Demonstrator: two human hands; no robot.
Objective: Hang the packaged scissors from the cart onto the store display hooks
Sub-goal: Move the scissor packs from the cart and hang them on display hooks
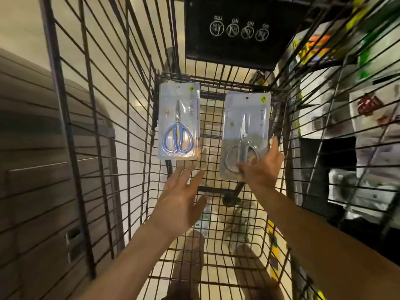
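Observation:
Two clear blister packs of scissors are inside the wire cart (138, 118). The pack with blue-handled scissors (178, 121) lies flat on the cart's wire bottom at the far left. My left hand (180, 194) hovers just below it with fingers spread and holds nothing. My right hand (260, 164) grips the lower end of the pack with silver-handled scissors (245, 131), thumb on the front, and lifts it tilted off the wire. No display hooks can be made out in the head view.
The cart's wire sides rise left and right of my arms. A black child-seat flap with warning icons (238, 29) stands at the far end. Blurred store shelves with goods (355, 109) run along the right. A grey slatted panel (32, 148) is at left.

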